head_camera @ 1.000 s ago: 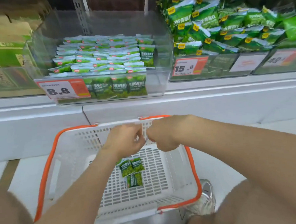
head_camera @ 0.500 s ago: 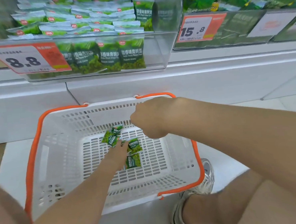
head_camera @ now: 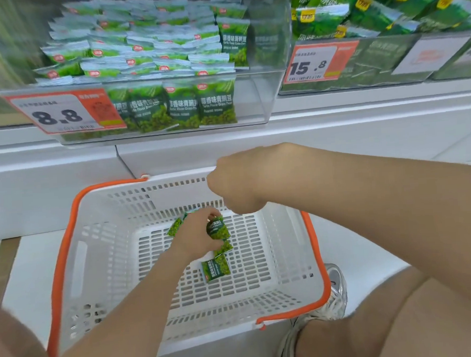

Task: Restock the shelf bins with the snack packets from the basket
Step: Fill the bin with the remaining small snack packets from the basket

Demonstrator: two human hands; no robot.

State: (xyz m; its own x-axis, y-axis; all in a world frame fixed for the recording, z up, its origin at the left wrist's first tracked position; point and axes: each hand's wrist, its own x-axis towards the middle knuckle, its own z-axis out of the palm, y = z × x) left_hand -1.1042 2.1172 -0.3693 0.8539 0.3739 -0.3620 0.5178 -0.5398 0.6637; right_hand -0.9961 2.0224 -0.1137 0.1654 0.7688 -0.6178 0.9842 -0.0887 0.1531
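White shelf ledge [head_camera: 363, 116] carries a clear plastic bin [head_camera: 261, 99], packed with small green snack packets [head_camera: 216, 105]; second clear bin [head_camera: 373, 59] sits just beside it.

Your left grip [head_camera: 196, 236] is down inside white basket [head_camera: 75, 243] with orange rim, fingers pinching green snack packet [head_camera: 217, 229]. More packets at your fingertips, partly hidden. Loose packet [head_camera: 215, 269] lies flat on basket floor, just beside your wrist. Your right grip [head_camera: 237, 183] is curled above far basket wall; whether it holds anything is hidden. Clear shelf bin [head_camera: 265, 93] above holds rows of the same green packets, with price tag 8.8 [head_camera: 59, 113] on front. Neighbour bin carries price tag 15.8 [head_camera: 318, 63].
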